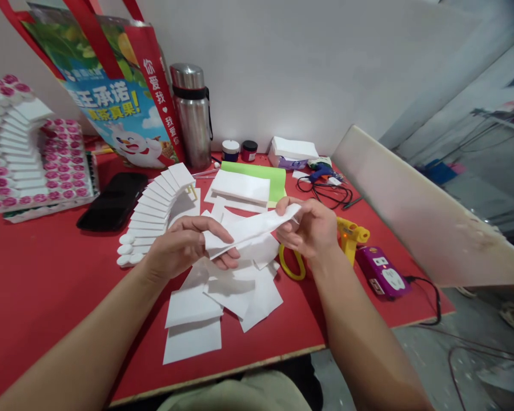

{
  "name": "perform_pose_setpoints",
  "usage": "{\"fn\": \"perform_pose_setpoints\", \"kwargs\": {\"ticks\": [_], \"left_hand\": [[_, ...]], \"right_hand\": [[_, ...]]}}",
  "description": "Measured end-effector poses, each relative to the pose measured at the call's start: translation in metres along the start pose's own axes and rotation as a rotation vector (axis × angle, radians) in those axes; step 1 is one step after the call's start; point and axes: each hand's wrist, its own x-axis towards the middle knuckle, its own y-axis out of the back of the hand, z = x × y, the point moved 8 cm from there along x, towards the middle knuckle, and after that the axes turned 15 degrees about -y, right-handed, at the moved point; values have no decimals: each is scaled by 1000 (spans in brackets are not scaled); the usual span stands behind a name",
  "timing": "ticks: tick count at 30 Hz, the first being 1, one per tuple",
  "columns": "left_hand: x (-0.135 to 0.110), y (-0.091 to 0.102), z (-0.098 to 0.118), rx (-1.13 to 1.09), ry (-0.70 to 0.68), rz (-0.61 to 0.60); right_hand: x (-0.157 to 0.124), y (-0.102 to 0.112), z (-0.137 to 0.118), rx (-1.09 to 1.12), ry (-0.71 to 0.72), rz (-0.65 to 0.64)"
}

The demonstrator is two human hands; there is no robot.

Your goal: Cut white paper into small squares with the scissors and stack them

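With left hand (192, 245) and right hand (312, 228) we pinch a folded white sheet (252, 229) above loose papers (192, 308) near the front edge of the table (55, 274), room to move leftward, a yellow glue gun (348, 242) close rightward.

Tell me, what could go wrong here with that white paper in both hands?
The white paper held in the left hand and right hand might crease. The yellow glue gun near the right hand shows an orange light; if hot, it could burn. Loose white sheets near the front of the red table could get brushed off.
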Motion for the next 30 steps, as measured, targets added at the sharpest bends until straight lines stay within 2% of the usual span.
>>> {"fn": "perform_pose_setpoints", "kwargs": {"ticks": [2,5,7,9,12,16,20,23,27,30], "left_hand": [[0,0,-3,66,8,-16],[-1,8,-9,197,46,31],[-3,10,-11,265,102,24],[-5,9,-11,301,149,-36],[-10,6,-13,311,252,-130],[-16,-6,-24,249,372,-242],[-14,-14,-35,162,376,-159],[-15,-16,-42,137,415,-123],[-15,-13,-44,109,414,-89],[-12,-8,-42,83,368,-28]], "right_hand": [[0,5,-1,-86,55,96],[-1,11,-4,-245,151,232],[-3,12,-7,-321,203,276],[-5,13,-11,-337,249,287],[-8,11,-14,-307,269,264],[-6,-3,-6,-282,207,164],[-3,-18,6,-333,153,99],[1,-21,12,-369,125,103],[5,-18,16,-243,84,147],[10,-23,28,-181,-35,90]]}}
